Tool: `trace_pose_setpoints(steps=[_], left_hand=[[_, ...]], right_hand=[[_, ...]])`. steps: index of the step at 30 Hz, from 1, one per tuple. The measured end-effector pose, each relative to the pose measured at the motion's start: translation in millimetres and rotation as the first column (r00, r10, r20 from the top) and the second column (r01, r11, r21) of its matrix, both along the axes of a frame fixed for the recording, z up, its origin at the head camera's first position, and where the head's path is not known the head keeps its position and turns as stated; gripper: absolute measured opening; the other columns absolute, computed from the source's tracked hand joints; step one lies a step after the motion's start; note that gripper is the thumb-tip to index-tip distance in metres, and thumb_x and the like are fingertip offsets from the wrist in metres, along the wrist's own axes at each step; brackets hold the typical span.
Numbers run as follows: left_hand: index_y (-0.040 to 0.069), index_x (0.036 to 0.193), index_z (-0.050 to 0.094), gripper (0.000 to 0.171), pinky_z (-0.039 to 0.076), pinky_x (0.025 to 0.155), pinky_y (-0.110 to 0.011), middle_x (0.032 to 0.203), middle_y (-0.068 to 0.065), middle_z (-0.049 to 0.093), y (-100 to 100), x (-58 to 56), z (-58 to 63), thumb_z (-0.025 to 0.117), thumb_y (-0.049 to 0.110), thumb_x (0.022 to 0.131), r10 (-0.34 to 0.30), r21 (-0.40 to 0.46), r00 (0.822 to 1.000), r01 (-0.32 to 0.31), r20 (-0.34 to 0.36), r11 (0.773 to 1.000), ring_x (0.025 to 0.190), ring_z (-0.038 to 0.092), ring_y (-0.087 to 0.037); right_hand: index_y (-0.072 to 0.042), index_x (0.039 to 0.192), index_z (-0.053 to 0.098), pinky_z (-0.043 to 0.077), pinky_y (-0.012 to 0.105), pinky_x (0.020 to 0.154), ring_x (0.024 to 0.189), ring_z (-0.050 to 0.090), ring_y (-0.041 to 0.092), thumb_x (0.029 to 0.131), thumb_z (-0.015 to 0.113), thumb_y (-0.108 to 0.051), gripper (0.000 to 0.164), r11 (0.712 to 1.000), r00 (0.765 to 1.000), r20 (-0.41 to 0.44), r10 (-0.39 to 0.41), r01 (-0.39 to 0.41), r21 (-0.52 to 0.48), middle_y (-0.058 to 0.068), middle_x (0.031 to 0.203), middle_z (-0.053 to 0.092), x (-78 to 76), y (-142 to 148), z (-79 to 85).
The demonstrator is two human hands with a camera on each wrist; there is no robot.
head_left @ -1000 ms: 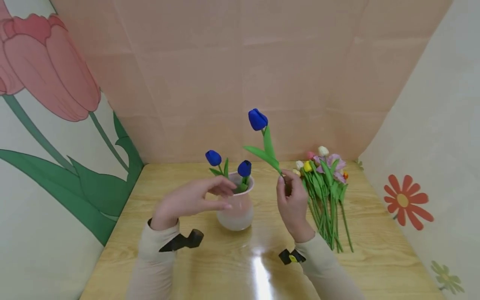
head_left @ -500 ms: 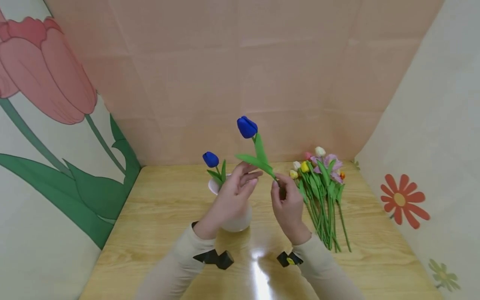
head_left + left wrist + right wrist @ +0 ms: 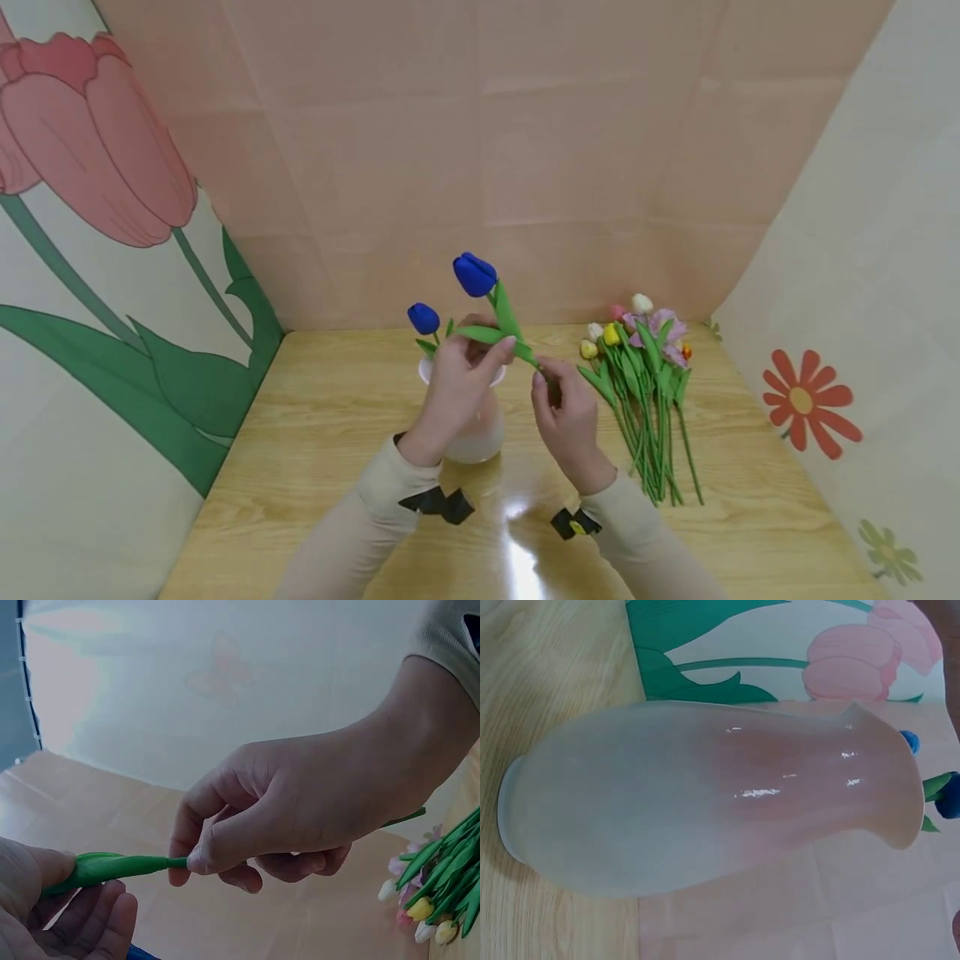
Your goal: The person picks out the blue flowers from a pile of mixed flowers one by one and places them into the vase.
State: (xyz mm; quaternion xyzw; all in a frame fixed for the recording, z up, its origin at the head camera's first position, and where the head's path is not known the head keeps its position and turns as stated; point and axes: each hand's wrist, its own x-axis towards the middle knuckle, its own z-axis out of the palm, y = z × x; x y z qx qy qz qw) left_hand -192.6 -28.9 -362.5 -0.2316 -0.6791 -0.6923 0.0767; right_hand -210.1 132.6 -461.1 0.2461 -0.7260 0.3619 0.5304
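A blue artificial tulip (image 3: 475, 274) with green leaves is held tilted above the table, its bloom up and to the left. My right hand (image 3: 572, 417) pinches its stem below the leaves between thumb and fingers. Higher up, my left hand (image 3: 450, 387) has its thumb and fingers around the leaves, as the left wrist view shows with the green leaf (image 3: 112, 868) between them. Behind the left hand stands a pink and white vase (image 3: 705, 799), upright on the table. Blue tulips (image 3: 949, 796) poke out of its flared mouth; one bloom (image 3: 423, 318) shows in the head view.
To the right on the wooden table (image 3: 337, 375) lies a bunch of artificial flowers (image 3: 652, 392), with white, yellow, pink and purple blooms and long green stems. A pink cloth backdrop (image 3: 480, 150) rises behind, and flower-printed panels flank both sides.
My left hand has come from the vase's mouth up to the right and now grips the tulip's leaves. The tulip and right hand have shifted left and slightly down.
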Motion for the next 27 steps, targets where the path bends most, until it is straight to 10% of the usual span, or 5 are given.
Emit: trace_pose_setpoints(steps=[7, 11, 15, 20, 27], left_hand=[[0.001, 0.108, 0.06, 0.021, 0.056, 0.077, -0.028, 0.101, -0.013, 0.065, -5.1, -0.8, 2.3, 0.063, 0.017, 0.094, 0.095, -0.028, 0.994, -0.096, -0.045, 0.995, 0.087, 0.067, -0.019], [0.0, 0.107, 0.059, 0.021, 0.055, 0.077, -0.027, 0.102, -0.014, 0.065, -8.7, -1.2, 2.5, 0.064, 0.015, 0.094, 0.09, -0.013, 0.996, -0.09, -0.022, 0.996, 0.087, 0.067, -0.019], [-0.002, 0.107, 0.059, 0.021, 0.055, 0.079, -0.028, 0.102, -0.017, 0.065, -11.1, 0.4, 4.0, 0.064, 0.014, 0.093, 0.072, 0.007, 0.997, -0.072, -0.002, 0.997, 0.088, 0.067, -0.02], [-0.001, 0.106, 0.059, 0.02, 0.056, 0.078, -0.03, 0.101, -0.015, 0.066, -12.7, 2.7, 7.1, 0.064, 0.013, 0.093, 0.07, 0.001, 0.998, -0.07, -0.004, 0.998, 0.087, 0.068, -0.021], [0.002, 0.107, 0.06, 0.02, 0.057, 0.076, -0.044, 0.098, -0.013, 0.068, -17.9, 5.3, 8.7, 0.064, 0.016, 0.093, 0.085, -0.031, 0.996, -0.086, -0.025, 0.996, 0.085, 0.068, -0.022]], right_hand=[[0.004, 0.113, 0.063, 0.044, 0.031, 0.07, 0.074, 0.058, 0.024, 0.104, 0.041, -0.032, 0.043, 0.994, 0.994, 0.05, 0.102, -0.099, -0.05, 0.013, 0.085, 0.066, -10.9, 16.9, 11.5], [0.002, 0.113, 0.063, 0.047, 0.037, 0.075, 0.08, 0.061, 0.028, 0.1, 0.048, -0.021, 0.03, 1.0, 0.989, 0.148, -0.02, 0.019, 0.004, 0.014, 0.092, 0.067, -24.3, 34.1, 20.0], [-0.006, 0.113, 0.065, 0.051, 0.04, 0.066, 0.078, 0.063, 0.025, 0.097, 0.052, -0.016, 0.023, 0.981, 0.932, 0.321, -0.169, 0.128, 0.143, 0.009, 0.09, 0.068, -40.9, 50.2, 24.1], [-0.013, 0.112, 0.062, 0.046, 0.034, 0.051, 0.067, 0.061, 0.019, 0.099, 0.047, -0.023, 0.022, 0.931, 0.745, 0.594, -0.304, 0.101, 0.35, 0.007, 0.089, 0.068, -65.7, 66.2, 13.9], [-0.003, 0.12, 0.056, 0.051, 0.04, 0.061, 0.076, 0.065, 0.024, 0.099, 0.047, -0.025, 0.032, 0.819, 0.37, 0.821, -0.435, -0.215, 0.531, 0.015, 0.103, 0.068, -86.6, 84.3, -25.5]])
